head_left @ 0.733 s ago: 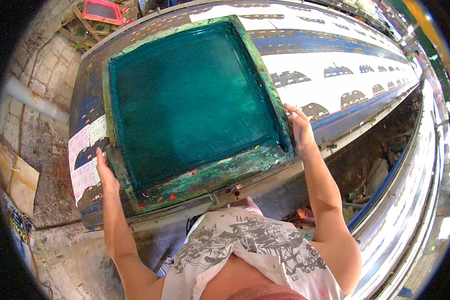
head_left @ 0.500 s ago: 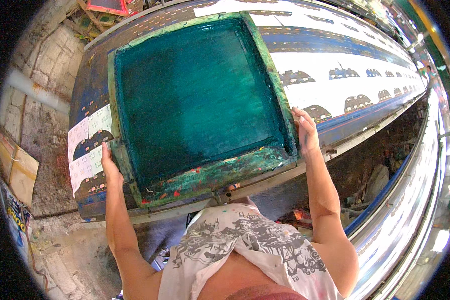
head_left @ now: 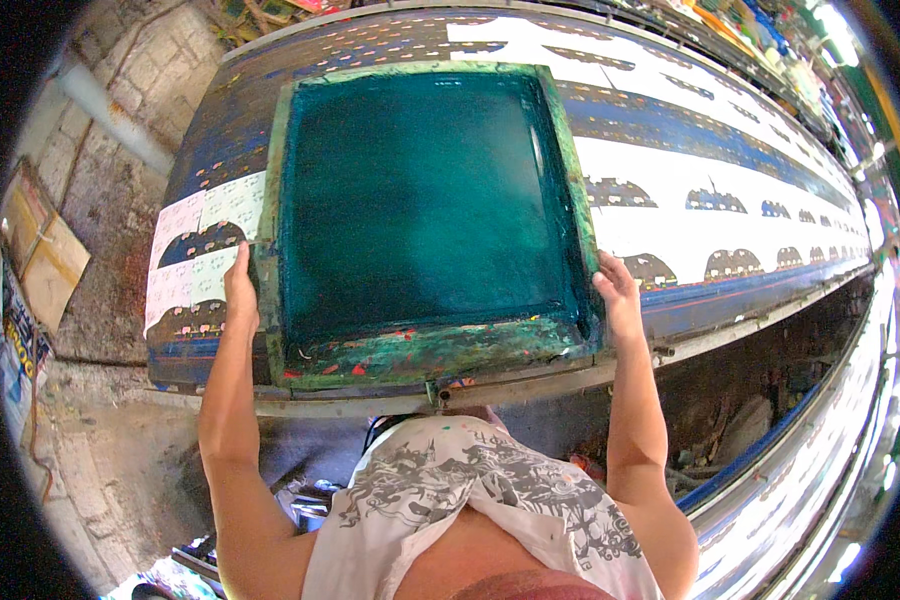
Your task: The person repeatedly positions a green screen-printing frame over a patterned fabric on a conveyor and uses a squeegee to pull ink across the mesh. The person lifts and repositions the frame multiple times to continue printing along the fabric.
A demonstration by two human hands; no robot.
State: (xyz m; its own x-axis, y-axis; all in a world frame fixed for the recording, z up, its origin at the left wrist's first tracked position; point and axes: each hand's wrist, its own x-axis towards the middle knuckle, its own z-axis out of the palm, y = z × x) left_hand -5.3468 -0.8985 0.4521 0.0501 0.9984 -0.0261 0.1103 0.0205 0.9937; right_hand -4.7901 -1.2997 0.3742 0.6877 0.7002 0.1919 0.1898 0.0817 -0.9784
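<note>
A large screen-printing frame with dark teal mesh and a green, ink-stained wooden border spans the near part of a long table. My left hand is closed on its left side, thumb up along the edge. On the opposite side, my right hand grips the near right corner, fingers bent around the wood. Beneath the frame the table surface is hidden, so I cannot tell if the frame rests fully on it. Left of the frame lie white fabric pieces with small prints.
Plain white cut fabric runs along the table to the right, with dark gaps between pieces. A metal rail borders the near edge. Another long, bright table stands at the right. Flattened cardboard leans at the left by a pipe.
The frame has come down closer to the table and turned squarer to its near edge, with both hands still on it. My view has shifted slightly.
</note>
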